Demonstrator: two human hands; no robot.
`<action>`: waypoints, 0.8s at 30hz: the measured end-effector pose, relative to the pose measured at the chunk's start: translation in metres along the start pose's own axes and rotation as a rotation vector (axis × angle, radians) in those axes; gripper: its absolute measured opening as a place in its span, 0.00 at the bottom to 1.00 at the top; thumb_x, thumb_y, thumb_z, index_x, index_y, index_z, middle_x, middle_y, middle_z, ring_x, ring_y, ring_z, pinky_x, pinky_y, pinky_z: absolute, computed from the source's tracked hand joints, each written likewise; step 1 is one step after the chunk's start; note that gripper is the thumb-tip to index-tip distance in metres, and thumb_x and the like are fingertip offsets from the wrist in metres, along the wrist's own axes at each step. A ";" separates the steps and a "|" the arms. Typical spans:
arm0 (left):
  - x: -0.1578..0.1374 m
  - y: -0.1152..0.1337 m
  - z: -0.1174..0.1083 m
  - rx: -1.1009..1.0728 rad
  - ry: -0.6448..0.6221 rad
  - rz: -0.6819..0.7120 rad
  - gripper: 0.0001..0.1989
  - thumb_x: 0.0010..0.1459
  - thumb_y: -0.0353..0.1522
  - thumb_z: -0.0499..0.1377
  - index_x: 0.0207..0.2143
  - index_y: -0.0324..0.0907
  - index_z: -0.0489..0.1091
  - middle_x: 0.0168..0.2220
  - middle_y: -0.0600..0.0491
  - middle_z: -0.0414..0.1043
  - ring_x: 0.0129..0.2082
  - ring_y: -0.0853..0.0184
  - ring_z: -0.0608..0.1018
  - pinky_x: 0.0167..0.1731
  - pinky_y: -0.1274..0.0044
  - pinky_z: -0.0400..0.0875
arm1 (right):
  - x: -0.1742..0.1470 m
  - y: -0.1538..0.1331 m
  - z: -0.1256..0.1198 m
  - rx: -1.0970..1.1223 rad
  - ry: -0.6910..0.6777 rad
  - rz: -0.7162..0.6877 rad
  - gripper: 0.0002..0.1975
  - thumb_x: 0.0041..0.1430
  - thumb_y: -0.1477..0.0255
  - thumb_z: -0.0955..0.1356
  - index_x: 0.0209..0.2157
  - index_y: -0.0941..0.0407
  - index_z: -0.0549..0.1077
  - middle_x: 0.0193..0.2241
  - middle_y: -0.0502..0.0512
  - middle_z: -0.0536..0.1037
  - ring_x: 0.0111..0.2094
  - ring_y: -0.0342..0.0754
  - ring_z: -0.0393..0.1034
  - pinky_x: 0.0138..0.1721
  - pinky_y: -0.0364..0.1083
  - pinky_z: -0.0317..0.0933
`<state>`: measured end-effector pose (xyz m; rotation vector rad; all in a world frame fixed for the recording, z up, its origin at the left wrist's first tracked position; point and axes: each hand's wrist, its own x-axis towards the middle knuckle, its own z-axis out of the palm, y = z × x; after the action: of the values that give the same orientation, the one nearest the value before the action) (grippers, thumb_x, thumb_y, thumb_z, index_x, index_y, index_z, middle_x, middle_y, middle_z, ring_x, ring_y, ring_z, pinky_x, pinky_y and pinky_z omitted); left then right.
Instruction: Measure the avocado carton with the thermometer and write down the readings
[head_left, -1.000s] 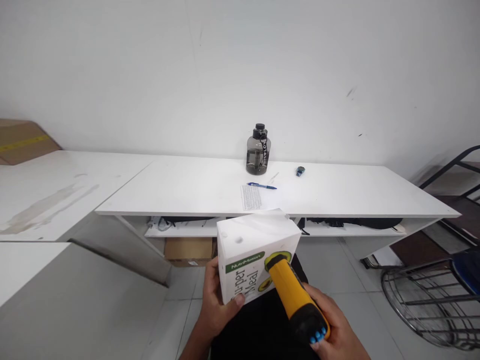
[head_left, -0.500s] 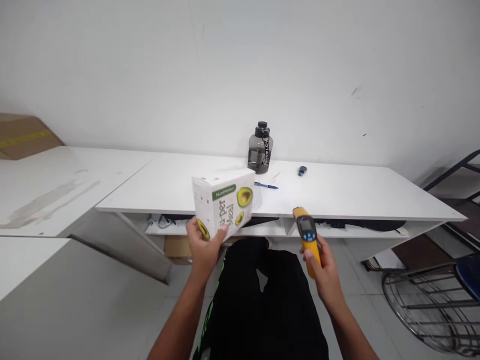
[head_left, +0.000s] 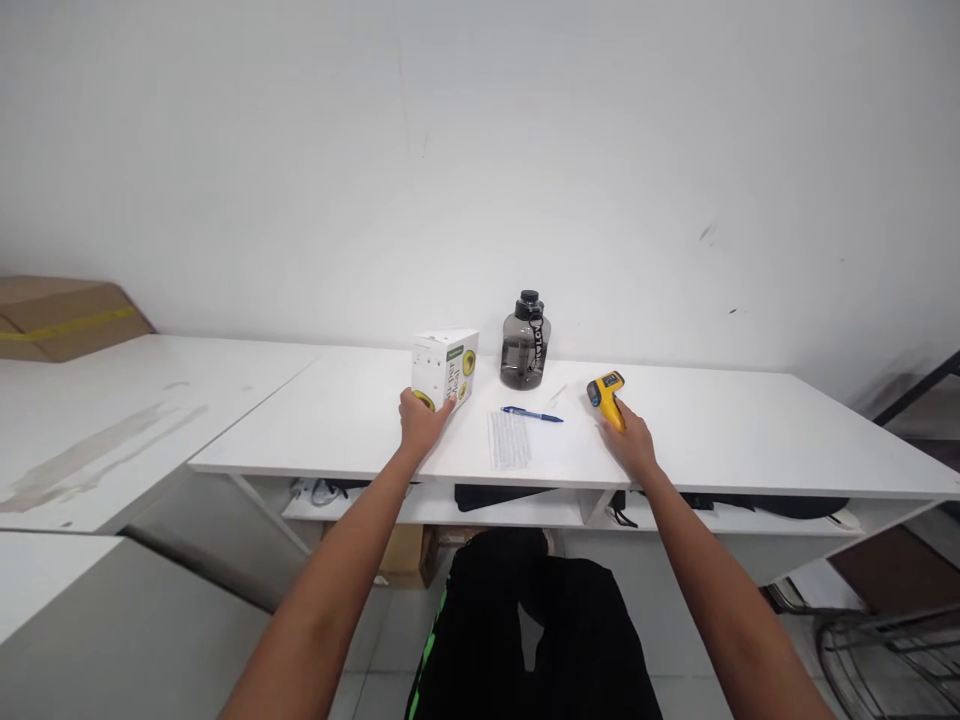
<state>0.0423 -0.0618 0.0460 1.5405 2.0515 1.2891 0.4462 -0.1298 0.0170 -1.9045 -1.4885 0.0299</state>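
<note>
My left hand point(head_left: 424, 424) is closed around the lower part of a white box point(head_left: 439, 372) printed with avocados, which stands upright at or just over the desk point(head_left: 360, 430). In my right hand point(head_left: 630, 440) is a yellow and black infrared thermometer point(head_left: 609, 398), gripped by its handle and held low over the desk or resting on it; I cannot tell which. Between the hands lie a blue pen point(head_left: 532, 414) and a sheet with grey pencil shading point(head_left: 509, 441). Behind them a dark clear water bottle point(head_left: 524, 345) with a black cap stands by the wall.
A taped cardboard box point(head_left: 71, 318) sits on the adjoining table at the left. The shelf point(head_left: 555, 505) under the desk holds cables and dark flat items. Another carton point(head_left: 405, 556) is on the floor below. Metal chair frames point(head_left: 885, 650) stand at the lower right.
Both hands have reached forward over the desk, carrying the box and the thermometer away from me. The thermometer has turned to lie more sideways. The small dark object that was on the desk's right is hidden now.
</note>
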 end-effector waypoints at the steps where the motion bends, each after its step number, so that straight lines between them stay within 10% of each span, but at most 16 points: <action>1: 0.004 -0.001 0.004 0.036 -0.037 -0.027 0.35 0.51 0.46 0.70 0.53 0.41 0.59 0.53 0.40 0.70 0.56 0.50 0.73 0.53 0.60 0.71 | 0.000 0.003 0.002 0.019 -0.023 -0.025 0.32 0.63 0.61 0.65 0.66 0.59 0.67 0.56 0.66 0.79 0.53 0.62 0.73 0.54 0.57 0.67; 24: 0.000 -0.006 0.023 0.232 -0.102 0.066 0.57 0.52 0.49 0.65 0.69 0.19 0.44 0.69 0.21 0.55 0.75 0.38 0.46 0.71 0.55 0.48 | -0.007 -0.006 -0.003 -0.177 -0.173 -0.165 0.29 0.68 0.60 0.63 0.66 0.55 0.68 0.59 0.62 0.77 0.59 0.60 0.70 0.58 0.56 0.63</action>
<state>0.0539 -0.0512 0.0287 1.7465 2.1631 0.9985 0.4403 -0.1369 0.0195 -1.9508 -1.8138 -0.0130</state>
